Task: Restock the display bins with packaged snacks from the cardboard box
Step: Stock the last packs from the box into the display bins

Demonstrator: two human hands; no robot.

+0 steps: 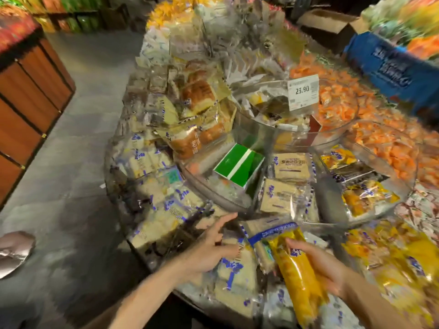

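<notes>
My right hand (319, 264) grips a long yellow snack pack (297, 274) with a blue-and-white end, low in the view over the near bins. My left hand (213, 248) hovers just left of it with its fingers stretched out, above pale bread packs (234, 279) with blue print. Clear plastic display bins (213, 198) hold more wrapped snacks: beige packs (288, 166) in the middle, yellow packs (365, 198) to the right, brown bread loaves (197, 93) further back. An open cardboard box (332, 24) sits far back at the upper right.
A green-and-white box (240, 165) lies in a nearly bare clear bin. A price tag (303, 91) reads 23.90. Orange packs (356, 110) fill the right side, beside a blue carton (389, 67). A wooden stand (31, 96) is left, across grey floor (78, 162).
</notes>
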